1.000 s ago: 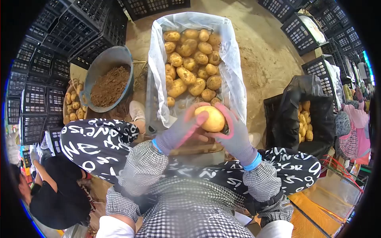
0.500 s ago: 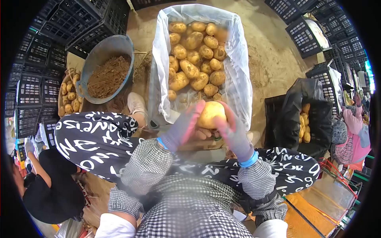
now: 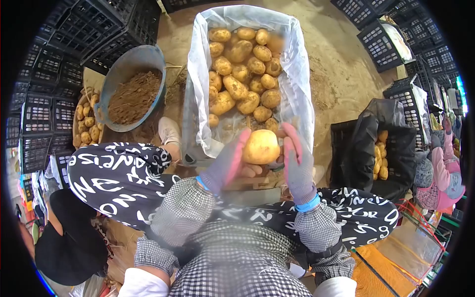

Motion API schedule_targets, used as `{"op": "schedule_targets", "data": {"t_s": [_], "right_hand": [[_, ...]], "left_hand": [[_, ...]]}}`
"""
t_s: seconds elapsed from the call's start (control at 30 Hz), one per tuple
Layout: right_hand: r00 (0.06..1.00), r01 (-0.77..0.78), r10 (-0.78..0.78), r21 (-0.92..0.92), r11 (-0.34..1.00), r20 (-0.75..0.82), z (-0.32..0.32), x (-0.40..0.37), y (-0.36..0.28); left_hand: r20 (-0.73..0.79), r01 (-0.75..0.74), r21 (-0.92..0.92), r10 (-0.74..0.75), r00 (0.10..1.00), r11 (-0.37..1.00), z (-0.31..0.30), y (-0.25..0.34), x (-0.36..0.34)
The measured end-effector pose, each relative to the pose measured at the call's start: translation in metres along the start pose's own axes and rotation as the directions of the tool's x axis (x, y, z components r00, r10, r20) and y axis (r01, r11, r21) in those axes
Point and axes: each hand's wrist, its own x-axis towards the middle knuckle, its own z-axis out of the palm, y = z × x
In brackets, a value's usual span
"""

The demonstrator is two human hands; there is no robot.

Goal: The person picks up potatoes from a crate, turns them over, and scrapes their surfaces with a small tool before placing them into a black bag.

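Observation:
A large pale yellow potato (image 3: 261,147) is held up over the near edge of a crate lined with white plastic (image 3: 199,74). My left hand (image 3: 228,161), in a pink and grey glove, grips it from the left side. On the right, my right hand (image 3: 297,161), gloved the same way, is beside the potato with its fingers apart and pointing up; a small gap shows between them. Several brown-yellow potatoes (image 3: 238,88) lie in the lined crate, some with soil on them.
A blue-grey tub (image 3: 159,57) of soil stands at the left, next to a container of potatoes (image 3: 88,123). A black-lined crate (image 3: 396,158) with potatoes is at the right. Stacked black crates (image 3: 44,109) line the left. Other people (image 3: 64,237) sit at both sides.
My right hand has come off the potato and opened, moving slightly right. The potato is a little lower and further left, still in my left hand.

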Motion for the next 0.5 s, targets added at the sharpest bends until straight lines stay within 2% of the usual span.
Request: {"op": "schedule_targets", "data": {"t_s": [0.07,0.2,0.3,0.4,0.43,0.5], "right_hand": [[0.997,-0.022,0.022,0.004,1.0,0.08,0.004,0.002,-0.002],[0.972,-0.074,0.075,-0.015,0.997,0.222,0.007,0.002,-0.004],[0.99,-0.017,0.002,0.104,0.994,0.144,0.01,0.0,0.013],[0.989,-0.038,0.04,-0.019,0.999,0.142,0.001,0.014,0.009],[0.989,0.13,-0.117,-0.151,0.98,0.091,0.0,0.018,0.009],[0.903,0.411,-0.424,-0.415,0.812,0.066,0.003,0.022,0.008]], "left_hand": [[0.016,-0.02,-0.056,0.021,1.0,0.998,-0.009,-0.005,0.007],[0.09,-0.093,0.009,0.092,0.992,0.996,-0.005,-0.001,0.0],[0.126,-0.069,0.01,0.067,0.99,0.998,-0.005,-0.004,-0.003],[0.166,-0.059,-0.035,0.064,0.984,0.998,0.003,0.0,-0.011],[0.184,-0.047,-0.078,0.061,0.981,0.996,0.01,0.002,-0.015],[0.174,-0.09,-0.09,0.105,0.979,0.992,0.015,0.007,-0.021]]}}
